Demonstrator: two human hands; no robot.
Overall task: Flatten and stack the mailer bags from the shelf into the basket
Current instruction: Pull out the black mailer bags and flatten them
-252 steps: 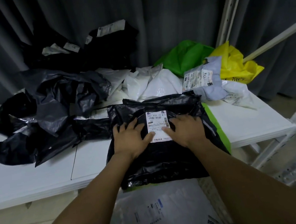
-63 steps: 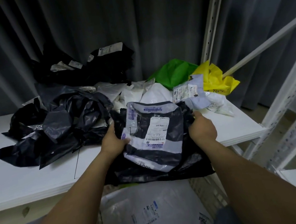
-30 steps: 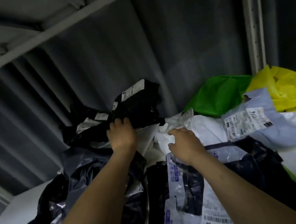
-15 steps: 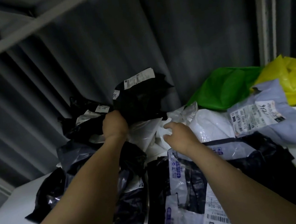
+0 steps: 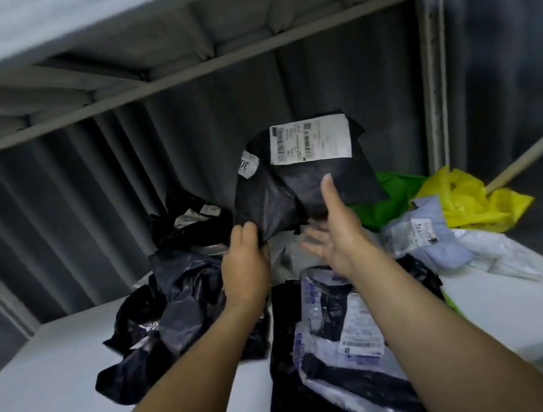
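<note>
Black plastic mailer bag, crumpled and hanging in loose folds, is held up in the air above the white shelf board, in front of the pleated grey curtain. It carries a large white shipping label near its top edge and a small white sticker just beside that, at the upper left. The left hand grips the bag at its lower left corner, fingers curled round a bunched fold of the plastic. The right hand is spread wide, palm turned toward the left hand and thumb pointing up in front of the bag's lower middle; it holds nothing, and whether the thumb touches the plastic I cannot tell. Below the left forearm lies a heap of crumpled black plastic bags on the shelf board. Under the right forearm a flat grey-and-black printed mailer rests on top of a flat black bag at the board's front edge. Behind the heap, against the curtain, sits another black bag with small white labels. To the right are a green plastic bag, a yellow plastic bag, a pale lilac labelled mailer and white plastic bags, bunched close together. A metal shelf underside spans the top, joined to a perforated upright post on the right.
</note>
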